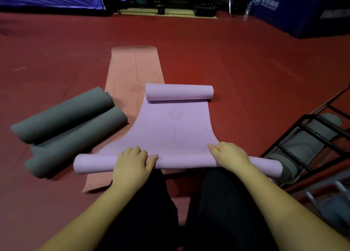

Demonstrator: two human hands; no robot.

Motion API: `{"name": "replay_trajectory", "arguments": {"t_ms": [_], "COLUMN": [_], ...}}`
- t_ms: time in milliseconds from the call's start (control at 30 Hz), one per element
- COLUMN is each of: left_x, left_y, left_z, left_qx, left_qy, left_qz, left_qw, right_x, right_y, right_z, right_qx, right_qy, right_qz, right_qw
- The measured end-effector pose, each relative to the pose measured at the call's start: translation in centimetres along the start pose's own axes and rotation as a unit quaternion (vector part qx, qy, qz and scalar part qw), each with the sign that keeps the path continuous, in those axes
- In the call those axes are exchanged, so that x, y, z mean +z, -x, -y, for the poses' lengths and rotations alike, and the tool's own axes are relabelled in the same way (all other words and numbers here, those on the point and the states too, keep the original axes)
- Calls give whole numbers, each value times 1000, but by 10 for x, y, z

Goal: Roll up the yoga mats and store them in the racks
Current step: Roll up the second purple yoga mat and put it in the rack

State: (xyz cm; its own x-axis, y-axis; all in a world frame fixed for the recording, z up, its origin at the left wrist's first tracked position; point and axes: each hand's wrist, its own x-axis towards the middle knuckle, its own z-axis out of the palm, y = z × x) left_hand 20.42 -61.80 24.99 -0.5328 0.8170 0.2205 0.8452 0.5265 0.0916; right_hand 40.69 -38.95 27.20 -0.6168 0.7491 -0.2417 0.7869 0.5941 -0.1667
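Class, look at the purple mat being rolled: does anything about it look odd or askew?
Yes. The purple mat curls at both ends: the hands, left and right, roll the near end, while the far end has curled into its own roll. It also lies crooked across the pink mat.

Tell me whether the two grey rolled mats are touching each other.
Touching: in the head view the upper grey mat lies flush along the lower grey mat, no floor between.
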Motion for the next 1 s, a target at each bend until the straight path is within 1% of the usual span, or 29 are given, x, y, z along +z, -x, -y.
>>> {"name": "replay_trajectory", "arguments": {"t_ms": [100, 167, 200, 233, 267, 300, 333, 367, 400, 467, 533, 600, 700, 800, 900, 1000], "left_x": [10, 15, 16, 17, 16, 11, 8, 5, 2, 4, -1, -5, -12, -20, -20, -14], "left_y": [4, -4, -11, -18, -24, -30, -32, -36, -39, -48, -56, -62, -70, -74, -67, -57], "left_z": [3, 10, 12, 15, 17, 17, 15, 12, 8, 5, 3, 1, 2, 4, 6, 2], "left_qx": [6, 40, 52, 45, 28, 15, 3, -7, -22, -52, -66, -64, -55, -47, -43, -22], "left_qy": [-35, -75, -81, -72, -56, -40, -36, -29, -16, 2, 15, 17, 7, 1, -1, -19], "left_qz": [26, 29, 37, 49, 78, 113, 128, 129, 128, 126, 183, 208, 225, 255, 295, 304], "left_qw": [999, 996, 995, 995, 995, 993, 991, 991, 991, 991, 981, 976, 973, 966, 955, 952], "right_x": [-4, -4, -2, 0, 4, 8, 14, 17, 21, 23, 18, 10, -2, -18, -21, -23], "right_y": [-4, -3, -2, 0, 3, 5, 10, 13, 17, 24, 23, 18, 12, 13, 17, 15], "right_z": [1, 3, 3, 2, 1, -2, -6, -11, -17, -25, -24, -20, -17, -20, -24, -23], "right_qx": [11, 2, -4, -10, -26, -52, -82, -103, -108, -83, -61, -63, -47, -39, -32, -19], "right_qy": [1, -14, -22, -25, -21, -3, 23, 42, 47, 38, 70, 104, 59, 63, 69, 57], "right_qz": [15, -8, -33, -63, -102, -142, -176, -203, -213, -197, -153, -125, -128, -91, -30, 54], "right_qw": [1000, 1000, 999, 998, 994, 988, 981, 973, 970, 976, 984, 985, 989, 993, 997, 997]}}
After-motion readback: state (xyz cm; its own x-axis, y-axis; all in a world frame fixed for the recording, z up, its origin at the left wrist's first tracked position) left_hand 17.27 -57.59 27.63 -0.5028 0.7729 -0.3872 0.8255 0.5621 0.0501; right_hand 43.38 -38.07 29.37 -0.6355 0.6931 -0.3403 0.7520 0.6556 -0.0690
